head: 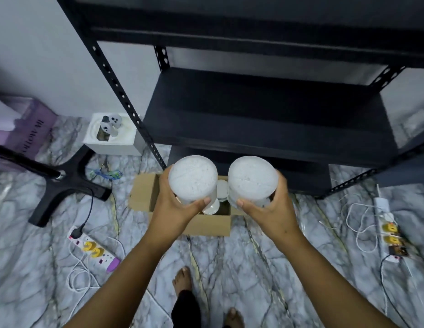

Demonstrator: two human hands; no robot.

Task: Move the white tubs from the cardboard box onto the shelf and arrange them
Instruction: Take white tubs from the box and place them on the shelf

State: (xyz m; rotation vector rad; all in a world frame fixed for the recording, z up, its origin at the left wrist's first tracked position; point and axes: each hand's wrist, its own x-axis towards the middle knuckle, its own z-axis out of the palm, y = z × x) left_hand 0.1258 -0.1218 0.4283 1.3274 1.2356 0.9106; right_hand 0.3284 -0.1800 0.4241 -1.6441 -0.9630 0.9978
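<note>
A view from above shows two hands, each grasping one white tub, held side by side and just apart over an open cardboard box (144,197) on the floor. The left hand (175,204) wraps around the left tub (193,179), thumb across its near side; the right hand (270,209) grips the right tub (251,181) the same way. More tubs (221,188) show in the box, glimpsed between the two held ones. The black metal shelf (265,114) stands at twelve o'clock, its boards bare where visible. To do this step well, it seems wise to keep both tubs level, lift them past the shelf's front edge, and set them well back and close together, leaving room for the rest. The floor (230,268) is grey veined marble. A power strip (95,252) with cables lies at eight o'clock, another (390,233) at three o'clock, a black stand base (71,183) at nine o'clock, and a small white box (111,136) at ten o'clock. Bare feet show at six o'clock.
</note>
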